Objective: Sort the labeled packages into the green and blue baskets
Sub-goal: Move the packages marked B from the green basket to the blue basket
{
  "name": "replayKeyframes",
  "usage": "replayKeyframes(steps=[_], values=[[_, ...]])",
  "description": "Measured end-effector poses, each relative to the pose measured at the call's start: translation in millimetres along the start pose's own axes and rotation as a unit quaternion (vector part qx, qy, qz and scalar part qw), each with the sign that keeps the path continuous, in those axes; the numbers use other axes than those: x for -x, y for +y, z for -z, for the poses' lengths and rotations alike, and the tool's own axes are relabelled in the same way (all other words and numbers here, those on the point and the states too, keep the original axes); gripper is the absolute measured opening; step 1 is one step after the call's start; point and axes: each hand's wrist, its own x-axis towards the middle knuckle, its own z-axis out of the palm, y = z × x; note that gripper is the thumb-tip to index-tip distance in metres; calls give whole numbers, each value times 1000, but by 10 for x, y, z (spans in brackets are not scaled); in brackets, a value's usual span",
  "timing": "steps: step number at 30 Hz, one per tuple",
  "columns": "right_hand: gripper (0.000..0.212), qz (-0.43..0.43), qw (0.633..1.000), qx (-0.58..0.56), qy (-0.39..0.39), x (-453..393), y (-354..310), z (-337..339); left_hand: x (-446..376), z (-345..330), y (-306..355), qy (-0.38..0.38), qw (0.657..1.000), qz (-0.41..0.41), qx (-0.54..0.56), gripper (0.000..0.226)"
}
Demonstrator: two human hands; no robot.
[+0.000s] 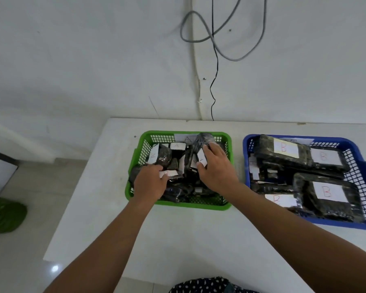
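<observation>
**A:** Hand pose?

**B:** Both arms stretched forward over the white table (178, 240), both hands inside the green basket (135, 166). Left hand (150, 182) palm down at the basket's near-left part, fingers curled onto a dark package with a white label (169, 174); fingertips touch the label. Whether it's a full grip or just resting, can't tell.

**A:** Right?

**B:** Right hand (217, 168) is in the middle-right of the same basket, thumb and fingers pinching an upright dark package (201, 142) around its white label. That package stands tilted, its top above the basket's far rim.

**A:** Other packages?

**B:** More dark wrapped ones piled in the green basket, a few labels readable as "A". Blue basket (359, 166) sits just right of the green one, apart from it, holding larger dark packages marked "B" (283, 148). Neither hand touches it.

**A:** Anything else in view?

**B:** Grey and black cables (215, 49) hang on the wall behind the table. Another green basket-like thing (4, 216) is on the floor, far left.
</observation>
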Motion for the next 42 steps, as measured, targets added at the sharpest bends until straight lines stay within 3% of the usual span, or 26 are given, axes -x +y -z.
replayKeyframes(steps=[5,10,16,23,31,34,42], values=[[65,-16,1000,18,14,22,-6,-116,-126,-101,-89,-60,985,-14,-160,33],[64,-7,999,35,11,38,-5,-131,-331,-22,-95,-138,984,-4,-114,49],[64,-7,999,26,22,49,25,-127,-404,126,-134,-204,976,-27,74,50],[59,-16,999,-42,24,50,92,17,-426,340,-69,-155,939,5,309,41],[44,-67,966,-224,107,328,517,733,-248,258,929,-157,920,-89,348,42],[39,-89,939,-315,110,571,879,1101,-111,66,1458,-172,911,-122,354,42],[24,-124,916,-376,63,1252,2019,1842,370,-671,2711,-269,884,-164,346,45]])
